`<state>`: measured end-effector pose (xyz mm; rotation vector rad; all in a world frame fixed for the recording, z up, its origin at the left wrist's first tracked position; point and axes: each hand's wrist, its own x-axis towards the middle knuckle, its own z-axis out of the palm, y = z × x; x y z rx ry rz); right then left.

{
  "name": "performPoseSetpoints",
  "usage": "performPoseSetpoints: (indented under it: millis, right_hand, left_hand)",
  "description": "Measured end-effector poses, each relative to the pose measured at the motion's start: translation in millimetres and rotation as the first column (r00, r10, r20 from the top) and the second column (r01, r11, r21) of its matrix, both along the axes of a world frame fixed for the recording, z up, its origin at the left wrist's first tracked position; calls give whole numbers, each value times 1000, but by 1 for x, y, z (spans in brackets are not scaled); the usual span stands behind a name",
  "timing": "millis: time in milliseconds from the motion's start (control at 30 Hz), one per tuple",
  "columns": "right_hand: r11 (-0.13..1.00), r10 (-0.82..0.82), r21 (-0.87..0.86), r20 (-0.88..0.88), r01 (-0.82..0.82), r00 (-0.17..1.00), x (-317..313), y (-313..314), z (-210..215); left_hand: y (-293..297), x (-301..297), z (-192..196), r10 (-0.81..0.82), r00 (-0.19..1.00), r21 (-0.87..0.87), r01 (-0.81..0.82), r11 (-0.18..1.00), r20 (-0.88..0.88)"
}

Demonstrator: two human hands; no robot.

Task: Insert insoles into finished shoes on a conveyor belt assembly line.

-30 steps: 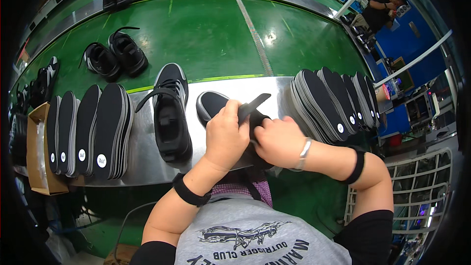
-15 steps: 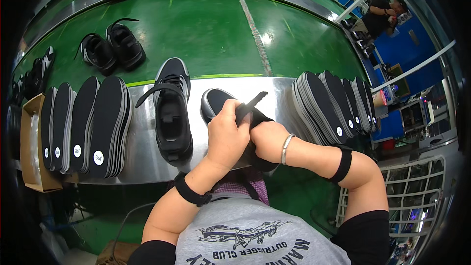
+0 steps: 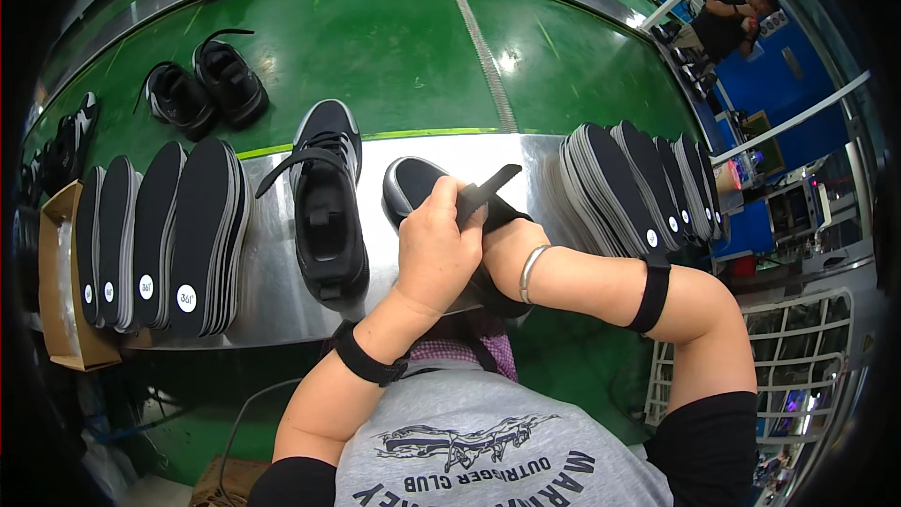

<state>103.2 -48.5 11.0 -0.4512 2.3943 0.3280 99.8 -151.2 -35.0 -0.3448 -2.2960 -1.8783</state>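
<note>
The person wears a grey T-shirt [image 3: 469, 455] with a dark printed graphic and lettering across the chest, and black sleeves [image 3: 704, 437] covering the upper arms. A black wristband [image 3: 368, 357] circles the left wrist, and a black band [image 3: 652, 296] wraps the right forearm. A thin silver bangle [image 3: 528, 272] sits at the right wrist, and a bit of pink checked cloth [image 3: 469, 347] shows at the waist.

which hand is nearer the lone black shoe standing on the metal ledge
Left. The left hand grips another shoe just to the right of the lone black shoe; the right hand sits farther right, tucked behind the left.
</note>
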Motion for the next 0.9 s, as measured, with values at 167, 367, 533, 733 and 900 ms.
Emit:
performPoseSetpoints:
  millis: [167, 367, 533, 733, 900]
  right_hand:
    - [984, 149, 59, 227, -166, 962, 0, 12, 14]
    - [975, 166, -181, 199, -130, 966, 26, 42, 13]
    - [983, 181, -84, 300, -164, 937, 23, 46, 9]
    - [985, 161, -119, 347, -127, 924, 15, 33, 6]
    - [988, 74, -147, 219, -42, 973, 20, 45, 18]
  left_hand:
    - [0, 1, 0, 2, 1000, -36, -3, 999, -20]
    - [-1, 4, 2, 8, 999, -80, -12, 997, -51]
    - [5, 3, 4, 2, 1000, -47, -3, 999, -16]
    - [0, 5, 2, 8, 1000, -17, -8, 1000, -6]
    - [-2, 16, 25, -107, 991, 80, 101, 992, 80]
